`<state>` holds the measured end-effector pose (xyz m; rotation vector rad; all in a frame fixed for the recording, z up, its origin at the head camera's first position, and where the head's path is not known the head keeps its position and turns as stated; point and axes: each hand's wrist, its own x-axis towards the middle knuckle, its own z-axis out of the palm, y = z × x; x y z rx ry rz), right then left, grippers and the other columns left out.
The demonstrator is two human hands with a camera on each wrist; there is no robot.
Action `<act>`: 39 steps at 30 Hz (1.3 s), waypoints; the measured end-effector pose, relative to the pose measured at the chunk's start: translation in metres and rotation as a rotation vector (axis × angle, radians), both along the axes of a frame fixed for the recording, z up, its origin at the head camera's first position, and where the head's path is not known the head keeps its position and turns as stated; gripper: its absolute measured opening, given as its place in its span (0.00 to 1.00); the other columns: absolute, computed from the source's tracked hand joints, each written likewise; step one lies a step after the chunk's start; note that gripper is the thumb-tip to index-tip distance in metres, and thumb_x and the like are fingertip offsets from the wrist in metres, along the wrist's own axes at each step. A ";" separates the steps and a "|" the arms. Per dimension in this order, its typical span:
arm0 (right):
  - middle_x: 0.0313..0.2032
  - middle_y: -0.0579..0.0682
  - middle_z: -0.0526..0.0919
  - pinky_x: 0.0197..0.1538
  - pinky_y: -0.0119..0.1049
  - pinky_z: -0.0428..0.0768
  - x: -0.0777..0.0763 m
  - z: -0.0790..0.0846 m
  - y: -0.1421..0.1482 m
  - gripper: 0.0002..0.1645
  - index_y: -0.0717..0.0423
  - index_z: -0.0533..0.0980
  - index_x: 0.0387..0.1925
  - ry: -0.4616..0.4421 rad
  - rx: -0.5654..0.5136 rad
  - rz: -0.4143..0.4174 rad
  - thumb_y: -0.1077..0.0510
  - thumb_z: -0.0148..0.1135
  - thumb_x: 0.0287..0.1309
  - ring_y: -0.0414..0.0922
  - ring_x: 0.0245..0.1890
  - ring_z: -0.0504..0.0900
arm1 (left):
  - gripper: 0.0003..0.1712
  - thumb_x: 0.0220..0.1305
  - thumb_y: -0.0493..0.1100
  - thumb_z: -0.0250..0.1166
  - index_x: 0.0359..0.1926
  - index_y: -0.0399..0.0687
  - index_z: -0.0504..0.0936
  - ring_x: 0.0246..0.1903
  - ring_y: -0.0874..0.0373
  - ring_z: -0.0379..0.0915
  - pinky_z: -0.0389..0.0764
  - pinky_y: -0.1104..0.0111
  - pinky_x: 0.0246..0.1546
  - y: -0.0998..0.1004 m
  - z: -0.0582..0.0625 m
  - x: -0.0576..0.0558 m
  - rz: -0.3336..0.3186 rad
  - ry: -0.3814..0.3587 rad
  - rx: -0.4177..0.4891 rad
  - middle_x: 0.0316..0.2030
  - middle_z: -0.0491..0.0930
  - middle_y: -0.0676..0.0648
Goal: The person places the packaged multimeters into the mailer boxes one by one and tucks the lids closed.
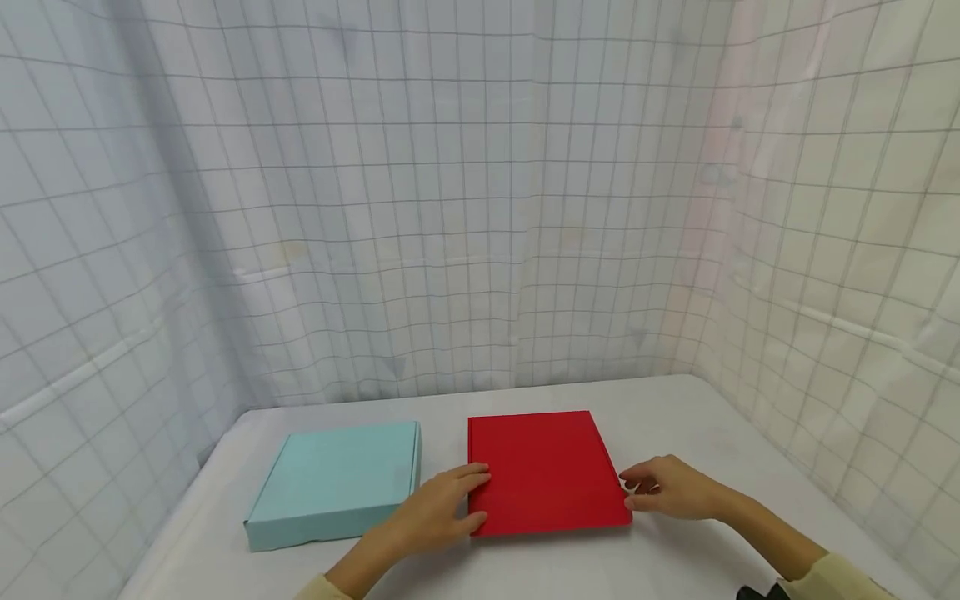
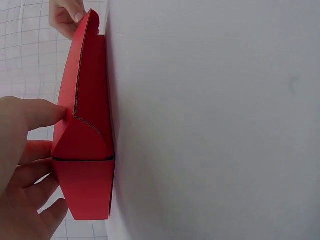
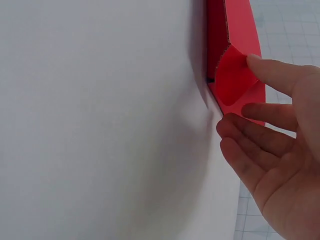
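In the head view a flat red cardboard box (image 1: 543, 471) lies on the white table, with its lid closed down over most of it. In the left wrist view the lid's front edge (image 2: 78, 75) stands slightly raised. My left hand (image 1: 444, 510) rests at the box's left front corner, thumb on the lid and fingers along the side. On the right, my right hand (image 1: 678, 487) has its thumb tip touching the lid's corner. Its loosely bent fingers lie beside a curved side flap (image 3: 235, 75) that sticks out from the box.
A light blue cardboard box (image 1: 341, 471) lies closed to the left of the red one, near my left forearm. White cloth covers the table (image 1: 712, 425). Checked white curtains (image 1: 480, 208) stand behind and at both sides.
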<state>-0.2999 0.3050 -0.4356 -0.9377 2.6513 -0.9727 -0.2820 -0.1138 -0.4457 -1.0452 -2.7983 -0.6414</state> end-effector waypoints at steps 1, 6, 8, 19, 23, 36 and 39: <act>0.48 0.48 0.87 0.48 0.34 0.84 0.000 -0.002 0.000 0.26 0.69 0.80 0.58 -0.007 -0.004 -0.001 0.53 0.69 0.68 0.40 0.44 0.86 | 0.35 0.65 0.52 0.71 0.70 0.43 0.76 0.67 0.47 0.70 0.80 0.54 0.58 0.000 0.000 0.000 -0.002 0.000 0.003 0.69 0.72 0.46; 0.43 0.43 0.89 0.45 0.35 0.83 0.004 -0.006 -0.002 0.20 0.65 0.84 0.53 -0.081 -0.056 -0.037 0.54 0.68 0.68 0.42 0.42 0.85 | 0.35 0.65 0.51 0.71 0.69 0.42 0.76 0.66 0.46 0.69 0.80 0.53 0.58 0.000 -0.001 -0.001 -0.010 -0.012 0.023 0.69 0.72 0.45; 0.42 0.44 0.89 0.44 0.37 0.82 0.006 -0.007 -0.004 0.19 0.63 0.85 0.53 -0.130 -0.081 -0.070 0.54 0.68 0.68 0.44 0.41 0.85 | 0.35 0.65 0.51 0.71 0.69 0.42 0.76 0.66 0.45 0.69 0.80 0.52 0.58 -0.001 -0.002 -0.001 -0.009 -0.018 0.036 0.69 0.72 0.45; 0.30 0.53 0.86 0.39 0.40 0.85 0.013 -0.007 -0.016 0.14 0.67 0.85 0.44 -0.418 -0.250 -0.255 0.57 0.68 0.66 0.47 0.32 0.83 | 0.33 0.64 0.48 0.73 0.67 0.39 0.78 0.66 0.42 0.68 0.81 0.50 0.56 -0.003 0.001 -0.001 -0.004 -0.067 0.101 0.67 0.73 0.44; 0.31 0.52 0.87 0.39 0.39 0.85 0.011 -0.009 -0.019 0.13 0.68 0.84 0.41 -0.533 -0.314 -0.283 0.58 0.67 0.65 0.45 0.31 0.84 | 0.34 0.62 0.47 0.74 0.66 0.39 0.79 0.66 0.41 0.68 0.84 0.53 0.52 -0.003 0.005 0.000 0.002 -0.106 0.119 0.67 0.73 0.44; 0.27 0.50 0.85 0.38 0.35 0.84 0.011 -0.003 -0.022 0.12 0.55 0.79 0.23 -0.730 -0.436 -0.229 0.60 0.65 0.64 0.41 0.27 0.80 | 0.35 0.61 0.44 0.75 0.67 0.35 0.77 0.63 0.41 0.70 0.86 0.63 0.46 -0.003 0.008 -0.001 -0.007 -0.184 0.167 0.66 0.72 0.42; 0.32 0.52 0.88 0.41 0.37 0.86 0.011 -0.004 -0.021 0.09 0.62 0.84 0.31 -0.720 -0.459 -0.205 0.61 0.64 0.66 0.42 0.30 0.84 | 0.36 0.61 0.44 0.75 0.67 0.35 0.77 0.62 0.41 0.70 0.86 0.62 0.46 -0.003 0.008 -0.001 -0.008 -0.191 0.180 0.65 0.72 0.42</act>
